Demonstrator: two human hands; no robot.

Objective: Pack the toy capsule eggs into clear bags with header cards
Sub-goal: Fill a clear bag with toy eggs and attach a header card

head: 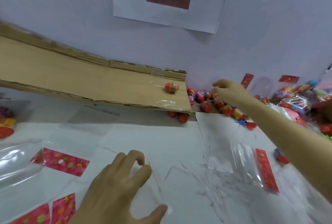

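A right hand (227, 91) is reaching, grip spread, into the far egg pile (213, 102), risking scattering eggs, while the left hand (122, 182), grip loosely spread, is touching a clear bag (231, 162).

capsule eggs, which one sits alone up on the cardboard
The orange capsule egg lying on its side near the right end of the cardboard sheet. The other eggs are heaped on the table beyond that end, by the right hand.

Wall sign (167, 2) being cropped by the top edge, bagged eggs (6, 124) being cut off at the left edge, several capsule eggs (177, 115) being hidden under the cardboard sheet (80, 83), right hand (226, 90) being blurred, its grip being unreadable, packed bags (294, 97) being smeared at the right edge.
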